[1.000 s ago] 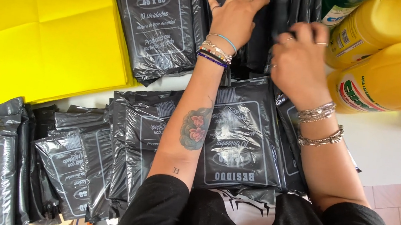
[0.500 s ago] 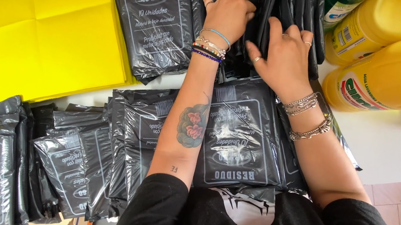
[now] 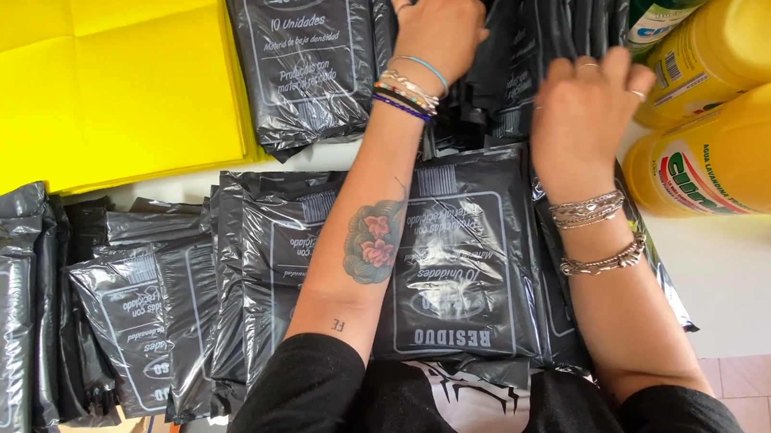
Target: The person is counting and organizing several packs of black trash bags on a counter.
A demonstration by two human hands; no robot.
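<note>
Head view is looking straight down over the person's dark sleeves at a white table (image 3: 746, 277). Nearest the body, a flat black bag pack (image 3: 463, 254) is lying between the two forearms, its long axis running away from the person. Further out, both hands are pressing into a row of upright black packs (image 3: 520, 58) standing on edge at the far side. The left hand (image 3: 442, 20) is lying with fingers curled over the pack tops, thumb spread; whether it is pinching one I cannot tell. The right hand (image 3: 586, 114) is sitting just beside it, fingers bent and digging down between packs, slightly nearer the body. To the right, yellow bottles (image 3: 754, 123) are crowding close against the right hand, leaving little room there. To the left, another flat pack (image 3: 304, 43) and yellow cloths (image 3: 95, 48) are leaving more open space.
</note>
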